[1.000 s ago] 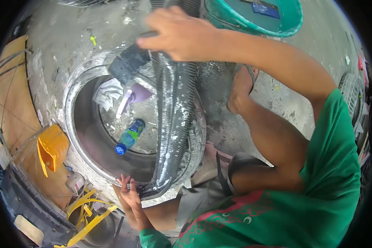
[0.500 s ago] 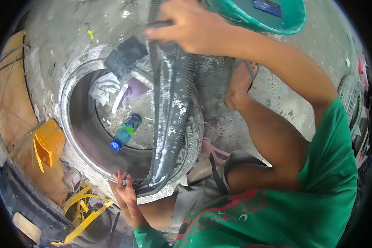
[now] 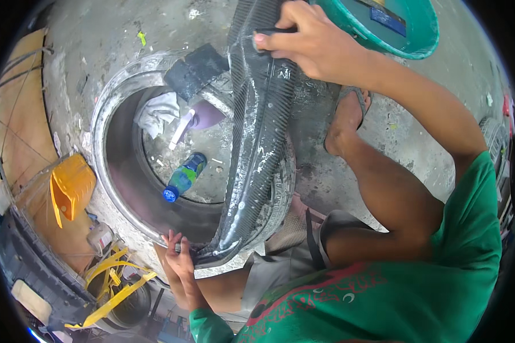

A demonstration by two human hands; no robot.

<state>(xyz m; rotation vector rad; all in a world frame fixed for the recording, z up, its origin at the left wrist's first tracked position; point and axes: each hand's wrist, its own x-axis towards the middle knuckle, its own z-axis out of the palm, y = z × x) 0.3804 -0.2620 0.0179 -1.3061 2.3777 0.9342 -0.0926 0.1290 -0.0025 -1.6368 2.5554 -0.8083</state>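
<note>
A long, wet black panel with a ribbed, carbon-fibre-like weave (image 3: 256, 143) lies across an upright-opening tyre (image 3: 106, 148), its surface streaked with whitish water. Toward its far end, my right hand (image 3: 317, 43) is closed, thumb and fingers pinching a thin dark piece against or just over the panel; its kind is unclear. At the panel's near end, my left hand (image 3: 179, 257) grips the tip beside the tyre rim, some fingers raised. Resting on the tyre's far rim is a dark, square pad or sheet (image 3: 195, 71).
Inside the tyre are a capped bottle (image 3: 186, 176), a purple spray bottle (image 3: 206, 116) and a crumpled white cloth (image 3: 156, 113). A green basin (image 3: 423, 43) of water stands far right. On the left are a yellow container (image 3: 74, 186) and a bucket with yellow strips (image 3: 117, 291).
The view has shifted, so most things sit farther right. The panel's far end has swung right, and my right hand has moved right across it. My left hand stays at the near end.
</note>
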